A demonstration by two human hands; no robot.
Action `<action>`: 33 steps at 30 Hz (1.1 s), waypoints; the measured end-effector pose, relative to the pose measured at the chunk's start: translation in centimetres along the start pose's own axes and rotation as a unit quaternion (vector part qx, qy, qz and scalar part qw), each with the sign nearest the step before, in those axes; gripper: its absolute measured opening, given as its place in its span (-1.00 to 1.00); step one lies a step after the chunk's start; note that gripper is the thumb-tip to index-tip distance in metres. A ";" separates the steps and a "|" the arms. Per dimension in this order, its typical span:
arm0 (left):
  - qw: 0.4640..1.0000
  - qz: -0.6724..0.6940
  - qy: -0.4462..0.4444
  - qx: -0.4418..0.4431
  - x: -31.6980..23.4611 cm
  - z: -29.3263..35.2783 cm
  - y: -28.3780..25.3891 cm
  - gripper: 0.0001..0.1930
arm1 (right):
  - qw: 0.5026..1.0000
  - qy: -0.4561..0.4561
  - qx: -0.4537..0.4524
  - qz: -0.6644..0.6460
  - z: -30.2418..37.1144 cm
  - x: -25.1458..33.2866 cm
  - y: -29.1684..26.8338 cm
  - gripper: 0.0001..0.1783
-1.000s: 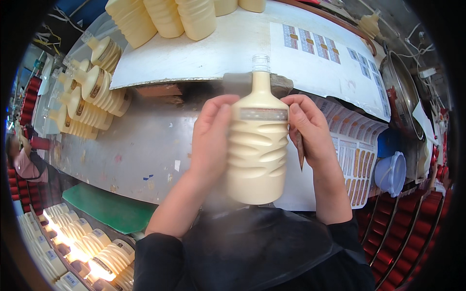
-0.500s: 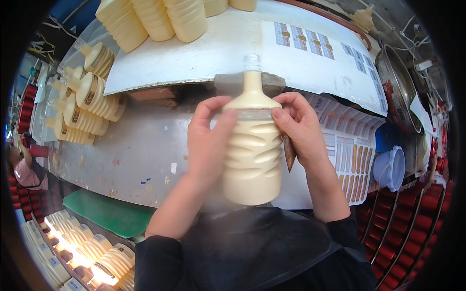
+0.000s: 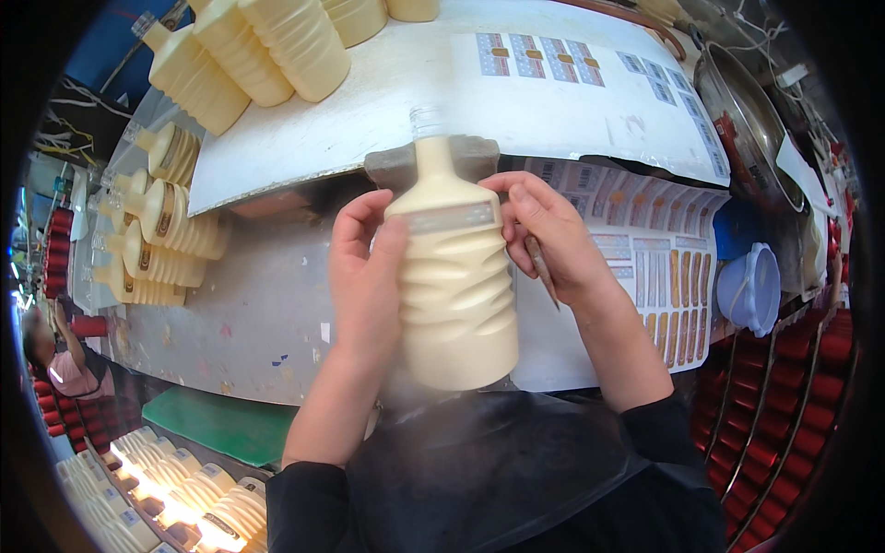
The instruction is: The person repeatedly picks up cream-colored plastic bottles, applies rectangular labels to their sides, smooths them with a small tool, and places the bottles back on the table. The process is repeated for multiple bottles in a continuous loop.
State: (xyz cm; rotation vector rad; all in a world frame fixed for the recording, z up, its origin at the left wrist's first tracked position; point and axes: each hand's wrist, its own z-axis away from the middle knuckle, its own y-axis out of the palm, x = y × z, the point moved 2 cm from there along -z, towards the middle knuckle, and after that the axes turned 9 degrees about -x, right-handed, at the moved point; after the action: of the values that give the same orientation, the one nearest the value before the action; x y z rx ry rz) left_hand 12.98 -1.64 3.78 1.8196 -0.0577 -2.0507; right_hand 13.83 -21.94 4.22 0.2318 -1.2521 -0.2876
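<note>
A cream plastic bottle [image 3: 458,346] with a rippled body and a clear threaded neck stands between my hands, leaning slightly left. Around its shoulder runs a grey patterned label band [image 3: 452,217]. My left hand [image 3: 361,263] grips the bottle's left side, thumb on the band's left end. My right hand [image 3: 550,230] is closed around a slender, pointed brown tool [image 3: 542,268], whose tip points down. Its fingertips are at the bottle's right shoulder; whether they touch it I cannot tell. A grey block [image 3: 479,158] sits behind the bottle neck.
Sheets of labels [image 3: 687,276] lie at right, with another label sheet [image 3: 613,120] on the raised white board [image 3: 387,111]. Cream bottles stand at the far left [image 3: 295,51] and lie stacked at left [image 3: 171,217]. A lilac bucket [image 3: 749,290] is at right; a co-worker [image 3: 69,355] is far left.
The bottle has tilted a little to the left. My right thumb has come off the band's right end, and the right hand has opened some distance from it. The whole view has shifted slightly.
</note>
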 end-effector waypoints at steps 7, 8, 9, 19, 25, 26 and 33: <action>1.000 0.002 0.004 0.003 0.1 0.1 0.0 -0.69 | 0.993 -0.058 -0.030 0.095 0.0 -0.6 0.8 -0.68; 1.000 0.005 0.003 0.005 0.1 0.1 0.0 -0.70 | 0.996 -0.046 -0.026 0.075 -0.1 -0.6 0.7 -0.69; 1.000 0.010 0.002 0.004 0.2 0.1 -0.1 -0.70 | 0.996 -0.044 -0.025 0.073 -0.1 -0.8 0.7 -0.68; 1.000 0.012 0.007 0.004 0.5 -0.2 -0.3 -0.72 | 0.996 -0.060 -0.009 0.069 -0.3 -0.9 -0.2 -0.66; 1.000 0.005 0.015 0.009 0.3 0.1 -0.1 -0.71 | 0.994 -0.047 -0.079 -0.061 0.3 2.6 -2.8 -0.66; 1.000 0.005 0.016 0.010 0.3 0.1 -0.1 -0.70 | 0.992 -0.062 -0.095 -0.051 1.1 2.5 -2.5 -0.67; 1.000 -0.006 0.022 0.018 0.1 0.1 -0.1 -0.71 | 0.976 -0.138 -0.149 0.084 2.3 1.0 -0.8 -0.72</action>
State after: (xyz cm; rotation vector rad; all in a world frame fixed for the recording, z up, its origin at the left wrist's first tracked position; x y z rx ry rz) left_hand 12.89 -1.60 3.62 1.8902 -0.0721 -2.0286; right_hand 11.86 -23.06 5.56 -0.1777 -1.4731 -0.3647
